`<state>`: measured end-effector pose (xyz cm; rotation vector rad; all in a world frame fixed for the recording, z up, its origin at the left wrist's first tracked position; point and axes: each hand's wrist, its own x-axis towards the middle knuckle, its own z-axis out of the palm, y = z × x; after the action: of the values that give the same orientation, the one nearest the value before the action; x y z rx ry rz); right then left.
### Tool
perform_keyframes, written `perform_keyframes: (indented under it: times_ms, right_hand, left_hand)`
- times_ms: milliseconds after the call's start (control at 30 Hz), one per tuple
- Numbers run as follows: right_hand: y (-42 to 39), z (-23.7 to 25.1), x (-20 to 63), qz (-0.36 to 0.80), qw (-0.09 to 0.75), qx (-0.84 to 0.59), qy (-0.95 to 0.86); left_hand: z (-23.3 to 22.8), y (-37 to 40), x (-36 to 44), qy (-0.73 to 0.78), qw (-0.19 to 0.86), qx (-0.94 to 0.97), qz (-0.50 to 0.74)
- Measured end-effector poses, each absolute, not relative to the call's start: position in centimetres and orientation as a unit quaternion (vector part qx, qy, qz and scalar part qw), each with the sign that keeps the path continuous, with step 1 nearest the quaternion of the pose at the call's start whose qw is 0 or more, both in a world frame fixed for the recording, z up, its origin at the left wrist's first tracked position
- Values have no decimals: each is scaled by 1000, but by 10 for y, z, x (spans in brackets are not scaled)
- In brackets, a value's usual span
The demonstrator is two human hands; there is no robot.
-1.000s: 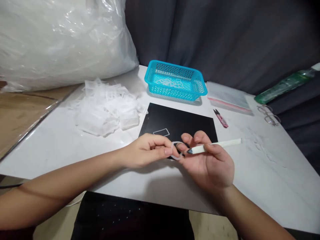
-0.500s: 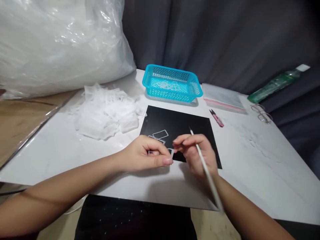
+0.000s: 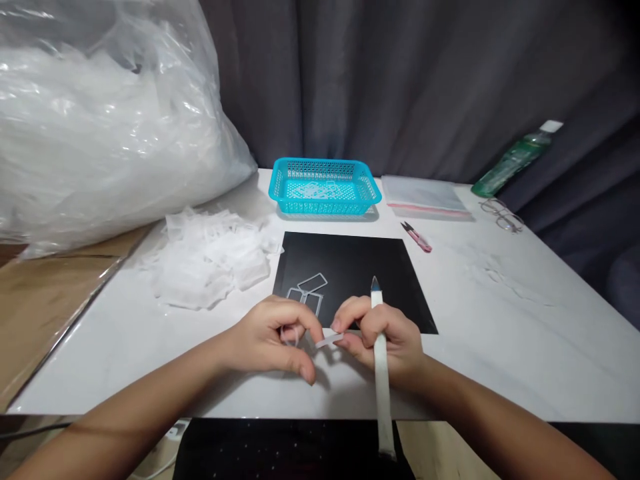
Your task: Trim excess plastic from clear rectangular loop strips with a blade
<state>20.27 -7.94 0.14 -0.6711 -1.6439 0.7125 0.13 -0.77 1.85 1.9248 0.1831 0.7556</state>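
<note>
At lower centre, left hand [image 3: 273,340] and right hand [image 3: 383,337] pinch a thin, flimsy clear plastic strip [image 3: 329,342] by its ends; right fingers also grip the white craft knife [image 3: 380,373].

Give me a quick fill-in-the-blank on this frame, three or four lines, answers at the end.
1. The right hand holds a white ____ with its tip pointing away from the person.
2. The basket at the back of the table is ____ in colour.
3. Clear frames lie on a ____ mat.
4. Both hands, left hand included, pinch one small clear ____.

Answers: knife; blue; black; strip
</note>
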Motion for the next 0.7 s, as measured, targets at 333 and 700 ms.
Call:
perform_keyframes:
  times_ms: [333, 700]
  right_hand:
    - [-83, 8, 201, 302, 564, -279, -716]
    - [-37, -23, 228, 174, 464, -522, -694]
  left_hand:
    - [20, -9, 1, 70, 472, 813, 332]
    - [8, -2, 1, 210, 556, 648, 477]
